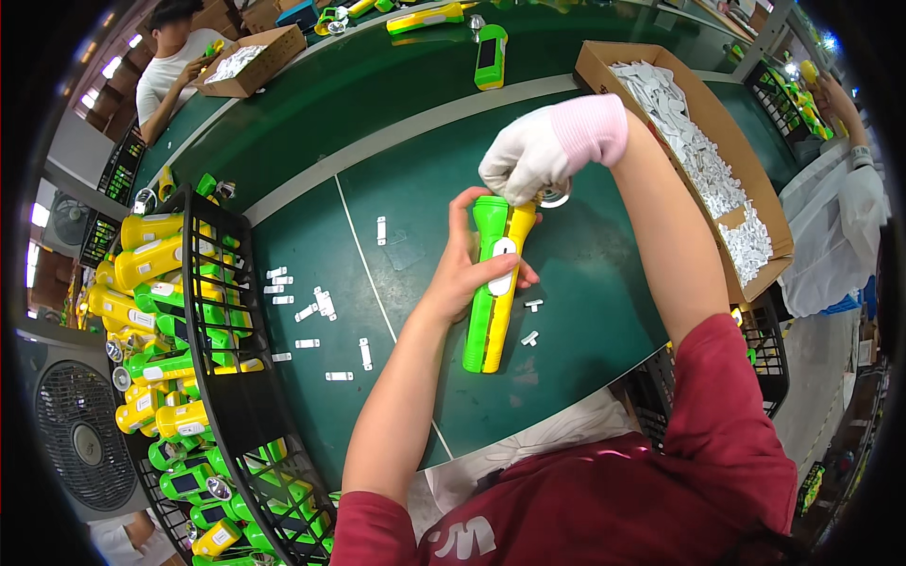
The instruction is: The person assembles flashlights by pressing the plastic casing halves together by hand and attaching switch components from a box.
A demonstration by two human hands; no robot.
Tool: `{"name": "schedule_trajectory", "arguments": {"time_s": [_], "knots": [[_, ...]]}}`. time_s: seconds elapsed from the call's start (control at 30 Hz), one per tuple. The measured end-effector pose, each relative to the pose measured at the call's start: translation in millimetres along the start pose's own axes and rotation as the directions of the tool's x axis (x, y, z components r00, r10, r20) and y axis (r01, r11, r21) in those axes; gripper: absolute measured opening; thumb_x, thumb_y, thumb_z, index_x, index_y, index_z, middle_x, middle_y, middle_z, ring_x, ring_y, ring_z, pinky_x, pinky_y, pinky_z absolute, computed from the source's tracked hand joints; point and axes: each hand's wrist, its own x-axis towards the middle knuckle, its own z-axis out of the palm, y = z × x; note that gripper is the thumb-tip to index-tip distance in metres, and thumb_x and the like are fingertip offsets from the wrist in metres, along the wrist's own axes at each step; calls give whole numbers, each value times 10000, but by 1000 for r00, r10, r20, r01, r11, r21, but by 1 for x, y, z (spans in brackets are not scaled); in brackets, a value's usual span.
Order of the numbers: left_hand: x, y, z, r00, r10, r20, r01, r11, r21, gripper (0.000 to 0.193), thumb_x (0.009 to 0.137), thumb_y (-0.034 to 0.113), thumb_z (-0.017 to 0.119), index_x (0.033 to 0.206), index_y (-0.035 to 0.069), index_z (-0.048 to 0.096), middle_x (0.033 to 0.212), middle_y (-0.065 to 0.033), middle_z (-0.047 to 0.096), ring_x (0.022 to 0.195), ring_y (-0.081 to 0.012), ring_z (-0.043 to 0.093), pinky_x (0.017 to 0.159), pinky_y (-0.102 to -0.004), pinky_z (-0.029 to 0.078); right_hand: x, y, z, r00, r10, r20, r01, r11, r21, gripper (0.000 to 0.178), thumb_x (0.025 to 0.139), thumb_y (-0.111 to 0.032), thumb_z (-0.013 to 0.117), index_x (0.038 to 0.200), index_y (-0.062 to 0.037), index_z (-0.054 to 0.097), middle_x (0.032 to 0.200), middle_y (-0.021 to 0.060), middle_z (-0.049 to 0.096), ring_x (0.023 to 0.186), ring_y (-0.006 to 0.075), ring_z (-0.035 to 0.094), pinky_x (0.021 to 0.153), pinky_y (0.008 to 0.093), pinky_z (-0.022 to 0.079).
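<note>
A green and yellow flashlight body [493,297] with a white switch piece on its side is gripped by my bare left hand [465,264], its wide end pointing away from me. My right hand [538,156], in a white glove with a pink cuff, is curled at that wide end. Beside the gloved fingers shows a shiny round reflector [555,196], partly hidden by them; whether the fingers pinch it or something else is hidden. Two small white plastic pieces [530,338] lie on the green table just right of the flashlight.
Several white strips [324,303] lie on the table to the left. A black crate [247,377] full of flashlight parts stands at the left. The cardboard box [703,132] at the right holds white pieces. Another flashlight [490,58] lies beyond. Co-workers sit at both sides.
</note>
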Motion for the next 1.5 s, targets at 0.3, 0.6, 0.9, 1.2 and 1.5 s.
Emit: {"name": "schedule_trajectory", "arguments": {"time_s": [0.3, 0.6, 0.9, 1.2, 1.5], "knots": [[-1, 2, -3, 1000, -15, 3, 15, 999, 42, 772, 731, 138, 620, 1306, 259, 120, 1307, -278, 337, 741, -285, 623, 637, -330, 545, 18, 26, -10, 959, -159, 233, 105, 968, 227, 126, 832, -131, 556, 814, -12, 521, 639, -35, 445, 549, 52, 407, 496, 204, 346], [-3, 3, 1, 994, -45, -98, 55, 993, 105, 829, 700, 128, 684, 1283, 238, 105, 1267, -226, 374, 734, -304, 627, 646, -360, 546, 12, 27, -10, 965, -197, 174, 152, 958, 241, 147, 809, -145, 587, 787, -1, 570, 641, -5, 532, 547, 53, 480, 479, 207, 391], [-3, 1, -1, 996, -14, -84, 21, 996, 84, 823, 699, 116, 691, 1268, 233, 108, 1288, -224, 364, 763, -307, 628, 682, -384, 546, 29, 7, -18, 970, -78, 228, 37, 983, 180, 111, 777, -97, 611, 763, 3, 563, 644, -13, 530, 567, 56, 490, 500, 209, 400], [-3, 1, -2, 997, 19, -74, -17, 1000, 25, 773, 734, 27, 651, 1252, 202, 104, 1137, -200, 438, 802, -298, 635, 696, -373, 546, 20, 19, -14, 987, -98, 130, 86, 992, 95, 151, 754, -130, 625, 823, 5, 627, 673, 22, 589, 574, 80, 526, 506, 227, 419], [4, -2, -6, 984, 91, -152, -81, 994, 73, 717, 740, 135, 650, 1248, 223, 152, 1185, -212, 446, 666, -222, 578, 586, -315, 503, 15, 37, 26, 338, -106, -935, 209, 977, -36, 303, 781, -279, 546, 919, -20, 623, 783, 100, 623, 732, 200, 594, 682, 315, 460]]}}
